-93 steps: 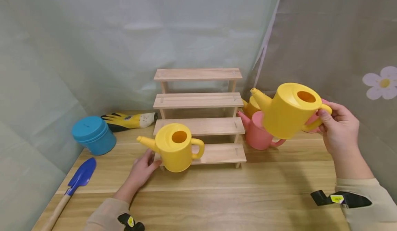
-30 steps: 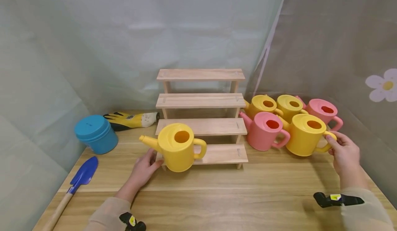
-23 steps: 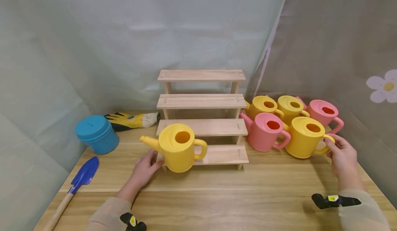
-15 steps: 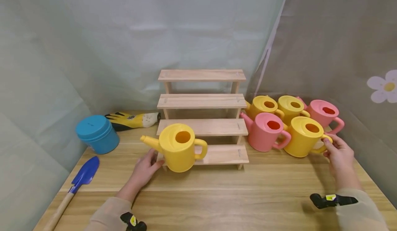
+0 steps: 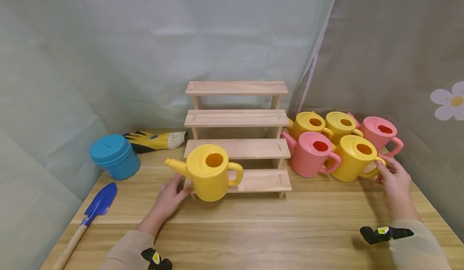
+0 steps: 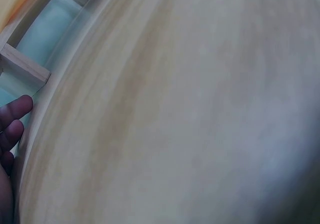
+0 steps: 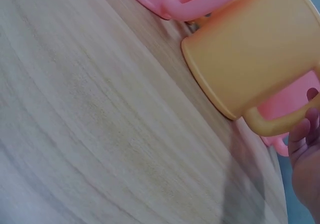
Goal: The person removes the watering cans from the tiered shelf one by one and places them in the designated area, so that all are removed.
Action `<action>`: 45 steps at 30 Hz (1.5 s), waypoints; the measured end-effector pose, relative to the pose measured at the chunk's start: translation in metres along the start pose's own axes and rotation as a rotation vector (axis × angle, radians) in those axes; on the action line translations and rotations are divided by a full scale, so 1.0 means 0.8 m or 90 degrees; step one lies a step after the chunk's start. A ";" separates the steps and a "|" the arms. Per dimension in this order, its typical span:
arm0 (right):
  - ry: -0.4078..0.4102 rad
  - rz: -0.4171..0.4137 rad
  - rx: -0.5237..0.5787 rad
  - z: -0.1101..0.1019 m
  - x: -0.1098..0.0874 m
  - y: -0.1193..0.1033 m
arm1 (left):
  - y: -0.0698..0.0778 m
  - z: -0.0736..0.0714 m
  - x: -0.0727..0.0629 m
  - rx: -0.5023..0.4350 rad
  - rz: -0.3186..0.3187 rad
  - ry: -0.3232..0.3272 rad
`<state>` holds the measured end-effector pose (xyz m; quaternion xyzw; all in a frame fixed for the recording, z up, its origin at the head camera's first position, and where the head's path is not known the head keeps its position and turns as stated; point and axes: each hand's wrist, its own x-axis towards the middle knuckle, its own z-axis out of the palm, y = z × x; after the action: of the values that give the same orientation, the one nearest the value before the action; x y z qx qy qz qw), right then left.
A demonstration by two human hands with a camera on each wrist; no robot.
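Observation:
My right hand [image 5: 396, 185] pinches the handle of a yellow watering can [image 5: 351, 157] between thumb and fingers, at the front of a cluster of cans on the right. In the right wrist view its base sits at the tabletop. My left hand [image 5: 167, 195] grips the left end of the bottom step of a wooden stepped shelf [image 5: 237, 148], thumb at the front edge. Some of its fingers [image 6: 15, 109] show beside the shelf's leg in the left wrist view. Another yellow watering can [image 5: 208, 177] stands on the bottom step, spout pointing left.
A pink watering can [image 5: 309, 155] stands left of the held one, with two yellow cans and another pink watering can [image 5: 377, 129] behind. On the left are a lidded blue tub [image 5: 115, 157], a yellow-black glove [image 5: 152, 141] and a blue trowel [image 5: 101, 201].
My right hand has brought the yellow watering can down from the air to the front of the cluster, then shifted it slightly left and back. My left hand stays at the shelf.

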<state>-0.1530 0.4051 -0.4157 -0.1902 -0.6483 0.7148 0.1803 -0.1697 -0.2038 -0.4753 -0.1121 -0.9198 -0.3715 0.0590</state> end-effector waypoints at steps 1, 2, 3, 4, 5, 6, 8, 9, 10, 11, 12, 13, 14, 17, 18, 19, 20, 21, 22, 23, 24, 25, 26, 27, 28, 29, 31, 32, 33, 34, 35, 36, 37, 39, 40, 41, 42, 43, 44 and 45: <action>0.007 0.002 -0.005 0.000 0.000 -0.001 | 0.000 0.000 0.000 0.001 0.000 0.001; 0.013 0.004 -0.011 0.001 0.000 -0.002 | 0.000 0.000 0.000 0.002 0.001 0.001; 0.019 0.004 -0.014 0.002 0.000 -0.003 | 0.000 0.000 0.000 0.002 0.000 0.001; 0.025 0.005 -0.019 0.002 0.000 -0.005 | 0.000 0.001 0.001 0.004 0.000 0.000; 0.030 0.006 -0.022 0.003 0.000 -0.007 | 0.000 0.001 0.001 0.004 -0.001 -0.001; 0.034 0.006 -0.028 0.003 -0.001 -0.009 | 0.000 0.001 0.001 0.006 -0.001 -0.002; 0.041 0.007 -0.032 0.004 -0.001 -0.014 | 0.000 0.001 0.001 0.006 -0.003 -0.003; 0.043 0.006 -0.033 0.005 -0.002 -0.016 | 0.000 0.001 0.000 0.007 -0.003 -0.003; 0.044 0.005 -0.034 0.005 -0.002 -0.019 | 0.000 0.001 0.000 0.009 -0.002 -0.003; 0.047 0.004 -0.032 0.006 -0.002 -0.023 | 0.001 0.001 0.000 0.009 -0.002 -0.002; 0.053 -0.002 -0.029 0.007 -0.003 -0.027 | 0.001 0.001 0.000 0.010 -0.001 -0.001; 0.060 -0.005 -0.024 0.009 -0.003 -0.031 | 0.001 0.001 0.000 0.009 -0.001 0.000; 0.067 -0.009 -0.019 0.011 -0.003 -0.035 | 0.001 0.001 0.000 0.009 0.001 0.000; 0.086 -0.018 0.005 0.018 -0.006 -0.050 | 0.001 0.001 0.000 0.008 0.003 0.003; 0.089 -0.022 0.011 0.021 -0.007 -0.056 | 0.001 0.001 0.000 0.007 0.004 0.005; 0.086 -0.024 0.016 0.024 -0.008 -0.061 | 0.001 0.001 0.000 0.009 0.007 0.007; 0.079 -0.029 0.025 0.028 -0.010 -0.066 | 0.001 0.001 0.000 0.011 0.008 0.008; 0.071 -0.034 0.032 0.032 -0.012 -0.071 | 0.001 0.001 0.000 0.011 0.008 0.010; 0.061 -0.042 0.037 0.037 -0.014 -0.075 | 0.001 0.001 0.000 0.012 0.009 0.010; 0.048 -0.048 0.044 0.042 -0.016 -0.079 | 0.001 0.000 0.000 0.013 0.009 0.010; 0.033 -0.053 0.044 0.047 -0.018 -0.083 | 0.000 0.000 0.000 0.012 0.009 0.009; 0.017 -0.060 0.052 0.053 -0.021 -0.086 | 0.001 0.000 0.000 0.013 0.008 0.008; 0.004 -0.070 0.058 0.059 -0.023 -0.088 | 0.000 0.001 0.001 0.010 0.005 0.005; -0.009 -0.077 0.061 0.065 -0.025 -0.090 | 0.000 0.001 0.000 0.010 0.003 0.002; -0.025 -0.084 0.058 0.071 -0.027 -0.092 | 0.000 0.001 0.000 0.010 0.001 -0.001; -0.042 -0.091 0.057 0.076 -0.029 -0.093 | 0.000 0.001 0.000 0.010 -0.002 -0.003; -0.072 -0.104 0.049 0.088 -0.032 -0.095 | -0.001 0.001 0.000 0.009 -0.006 -0.006; -0.084 -0.108 0.042 0.094 -0.034 -0.096 | -0.001 0.002 0.000 0.010 -0.008 -0.007; -0.101 -0.110 0.035 0.099 -0.036 -0.096 | -0.001 0.002 0.001 0.011 -0.009 -0.008; -0.115 -0.115 0.019 0.105 -0.038 -0.097 | -0.001 0.002 0.001 0.011 -0.008 -0.007; -0.128 -0.122 0.010 0.110 -0.039 -0.097 | 0.000 0.002 0.001 0.012 -0.007 -0.007; -0.142 -0.127 -0.002 0.116 -0.041 -0.097 | 0.000 0.002 0.001 0.012 -0.006 -0.006; -0.159 -0.132 -0.007 0.122 -0.044 -0.097 | 0.000 0.002 0.001 0.013 -0.004 -0.005; -0.198 -0.142 -0.016 0.133 -0.048 -0.096 | 0.001 0.001 0.002 0.013 0.000 -0.003; -0.218 -0.143 -0.025 0.140 -0.050 -0.095 | 0.001 0.001 0.002 0.012 0.000 -0.003; -0.234 -0.139 -0.043 0.146 -0.052 -0.095 | 0.001 0.001 0.002 0.012 0.000 -0.003; -0.253 -0.135 -0.050 0.152 -0.054 -0.095 | 0.000 0.002 0.002 0.013 0.000 -0.002; -0.265 -0.131 -0.073 0.159 -0.058 -0.095 | 0.000 0.002 0.002 0.013 0.000 -0.002; -0.277 -0.129 -0.100 0.166 -0.060 -0.094 | -0.001 0.002 0.002 0.014 0.001 -0.001; -0.288 -0.130 -0.124 0.173 -0.063 -0.094 | -0.001 0.001 0.002 0.015 0.001 0.000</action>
<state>-0.1787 0.2681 -0.3269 0.0240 -0.7536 0.6517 0.0830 -0.1715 -0.2032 -0.4764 -0.1119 -0.9240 -0.3607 0.0604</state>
